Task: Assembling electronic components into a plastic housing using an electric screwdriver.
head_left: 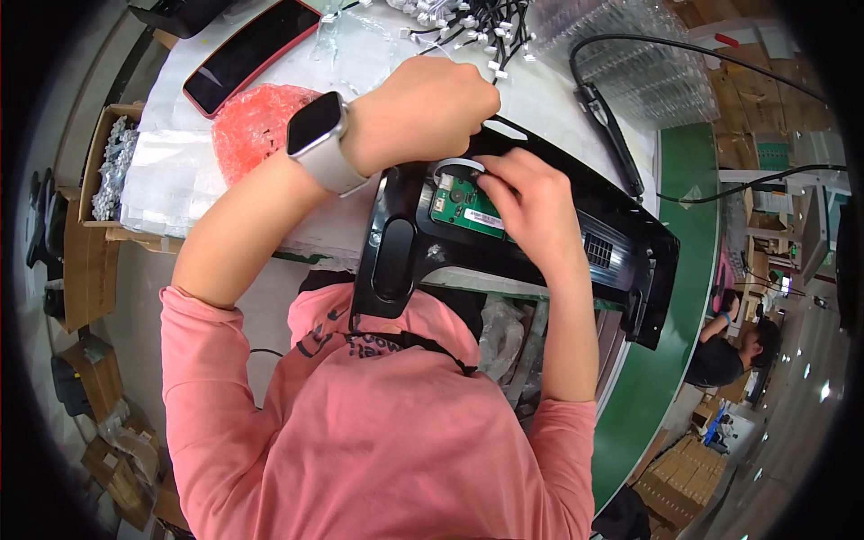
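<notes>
A glossy black plastic housing (pixel 468 250) lies at a slant across the table's front edge and my lap. Set in its recess is a green circuit board (pixel 461 205) with small white connectors. A curved white cable (pixel 457 166) arches over the board's far end. My right hand (pixel 533 200) is closed, thumb and forefinger pinched at the cable's right end. Over the housing's far left part, my left hand (pixel 423 112) is curled into a fist, knuckles up; its fingertips and anything in them are hidden. A watch sits on my left wrist.
A phone with a red edge (pixel 252 54) and red bubble wrap (pixel 256 130) lie to the left. Farther back are bundled connector cables (pixel 490 31), stacked clear trays (pixel 630 63) and a black corded tool (pixel 612 139). A co-worker (pixel 733 351) is at the far right.
</notes>
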A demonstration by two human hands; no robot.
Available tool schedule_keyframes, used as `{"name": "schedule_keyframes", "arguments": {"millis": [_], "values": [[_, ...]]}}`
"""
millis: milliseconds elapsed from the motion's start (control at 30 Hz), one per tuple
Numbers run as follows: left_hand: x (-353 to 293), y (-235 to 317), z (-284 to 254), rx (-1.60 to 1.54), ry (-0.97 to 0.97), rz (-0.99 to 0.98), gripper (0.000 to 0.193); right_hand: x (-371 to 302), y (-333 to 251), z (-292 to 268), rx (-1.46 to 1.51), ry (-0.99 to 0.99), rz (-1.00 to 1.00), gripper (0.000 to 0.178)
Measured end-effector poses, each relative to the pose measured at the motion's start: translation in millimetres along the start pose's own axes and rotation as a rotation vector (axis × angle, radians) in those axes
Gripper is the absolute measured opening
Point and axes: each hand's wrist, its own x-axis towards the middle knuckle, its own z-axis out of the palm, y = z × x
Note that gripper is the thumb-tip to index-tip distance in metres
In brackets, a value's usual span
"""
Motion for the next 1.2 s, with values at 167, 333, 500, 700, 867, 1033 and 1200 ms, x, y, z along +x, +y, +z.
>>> {"name": "schedule_keyframes", "arguments": {"millis": [167, 333, 500, 700, 867, 1033, 1200], "values": [[-2.8, 3.0, 4.7, 0.07, 0.033, -0.026, 0.012, -52.5, -16.7, -22.8, -0.111, 0.039, 0.182, 0.012], [-2.1, 3.0, 4.4, 0.056, 0.058, -0.01, 0.011, -72.2, -9.7, -4.7, -0.301, 0.055, 0.132, 0.013], [-2.9, 4.9, 6.3, 0.063, 0.079, -0.006, 0.01, -75.3, -3.7, 0.0, -0.362, 0.106, -0.019, 0.012], [-5.3, 7.7, 5.3, 0.068, 0.09, -0.025, 0.01, -83.3, -23.1, -3.7, -0.315, 0.12, -0.116, 0.012], [-4.1, 5.5, 8.0, 0.076, 0.098, -0.024, 0.01, -130.8, -74.7, -22.3, -0.298, -0.04, -0.21, 0.015], [-0.1, 3.8, 5.5, 0.084, 0.117, 0.007, 0.011, -142.0, -76.1, -32.9, -0.207, -0.285, -0.107, 0.019], [0.2, 4.2, 2.5, 0.097, 0.102, 0.046, 0.012, -114.6, -30.2, -67.3, 0.028, -0.115, -0.098, 0.014]]}}
